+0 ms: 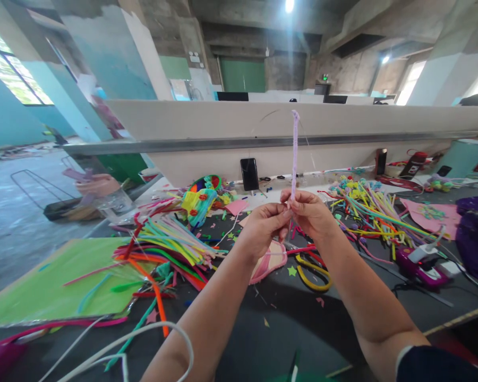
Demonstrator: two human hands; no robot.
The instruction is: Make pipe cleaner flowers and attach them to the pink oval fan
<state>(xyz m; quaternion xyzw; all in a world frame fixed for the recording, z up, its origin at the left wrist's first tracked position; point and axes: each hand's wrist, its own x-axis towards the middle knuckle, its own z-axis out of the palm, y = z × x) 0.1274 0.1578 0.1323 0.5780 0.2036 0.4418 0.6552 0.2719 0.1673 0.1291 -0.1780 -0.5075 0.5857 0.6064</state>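
Observation:
A light purple pipe cleaner [295, 151] stands upright above my hands, its top end bent over into a small hook. My right hand [307, 206] pinches its lower part between thumb and fingers. Just to the left, touching it, my left hand [266, 227] has its fingers closed at the bottom end of the stem; the fingers hide that end. Below the hands lies a pink and cream pad [271, 262]. Beside it, partly behind my right forearm, rest yellow-handled scissors [314, 285].
Bundles of colourful pipe cleaners [179, 239] lie left, and another pile [366, 204] lies right. A black phone [249, 174] leans at the back. A power strip [420, 268] with plugs sits right, a green sheet [59, 276] left. White cables [143, 334] cross the front left.

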